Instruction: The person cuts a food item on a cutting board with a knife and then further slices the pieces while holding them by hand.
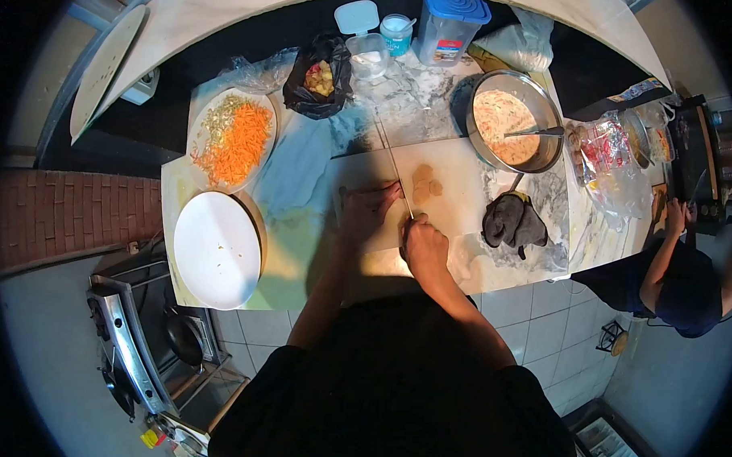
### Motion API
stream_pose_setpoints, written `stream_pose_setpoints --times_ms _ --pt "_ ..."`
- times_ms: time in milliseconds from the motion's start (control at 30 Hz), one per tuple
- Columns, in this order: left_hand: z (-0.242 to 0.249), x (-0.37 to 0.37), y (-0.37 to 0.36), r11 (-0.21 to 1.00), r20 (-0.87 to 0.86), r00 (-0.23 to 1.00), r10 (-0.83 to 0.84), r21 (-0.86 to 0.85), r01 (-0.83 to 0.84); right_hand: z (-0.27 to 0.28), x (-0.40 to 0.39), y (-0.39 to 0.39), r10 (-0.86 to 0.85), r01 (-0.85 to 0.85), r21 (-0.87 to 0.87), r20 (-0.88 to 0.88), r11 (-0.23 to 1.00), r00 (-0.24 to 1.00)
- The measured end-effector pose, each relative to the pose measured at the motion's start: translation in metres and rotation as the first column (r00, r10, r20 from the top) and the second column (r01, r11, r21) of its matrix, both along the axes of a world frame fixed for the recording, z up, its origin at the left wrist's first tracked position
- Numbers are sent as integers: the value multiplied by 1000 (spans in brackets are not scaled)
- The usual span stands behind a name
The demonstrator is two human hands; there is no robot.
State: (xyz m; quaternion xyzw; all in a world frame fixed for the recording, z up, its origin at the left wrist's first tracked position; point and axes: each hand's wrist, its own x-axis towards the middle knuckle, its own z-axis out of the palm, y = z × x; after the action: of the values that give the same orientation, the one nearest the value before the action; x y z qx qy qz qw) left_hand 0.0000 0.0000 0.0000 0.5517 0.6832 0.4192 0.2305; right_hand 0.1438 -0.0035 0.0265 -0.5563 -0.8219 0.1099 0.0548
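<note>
My right hand [425,244] is wrapped round the handle of a long kitchen knife [394,159], whose blade points away from me over a pale cutting board [460,165]. Just left of the blade, my left hand [371,210] rests on the board with its fingertips drawn together close to the knife. Whatever lies under those fingers is hidden. Several thin, round, tan slices [422,186] lie on the board to the right of the blade.
Around the board are a plate of shredded carrot [242,140], an empty-looking white plate [216,250], a steel bowl of creamy mix [503,111] with a spoon, a dark cloth [514,222] and a black bag [298,90]. Another person [682,274] works at the far right.
</note>
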Motion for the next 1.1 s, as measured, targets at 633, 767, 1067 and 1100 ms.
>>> stream_pose_setpoints --times_ms 633,767,1067,1100 --pt "-2 0 0 998 63 998 27 60 -31 8 -4 6 31 -30 -10 51 999 998" --pt "3 2 0 998 148 989 18 64 -28 12 0 9 58 -56 -26 95 998 994" --pt "19 -1 3 978 81 995 -65 202 48 25 28 9 56 -59 -77 -34 995 998" --pt "20 -2 4 977 77 995 -61 208 43 29 29 8 45 -50 -74 -74 996 996"
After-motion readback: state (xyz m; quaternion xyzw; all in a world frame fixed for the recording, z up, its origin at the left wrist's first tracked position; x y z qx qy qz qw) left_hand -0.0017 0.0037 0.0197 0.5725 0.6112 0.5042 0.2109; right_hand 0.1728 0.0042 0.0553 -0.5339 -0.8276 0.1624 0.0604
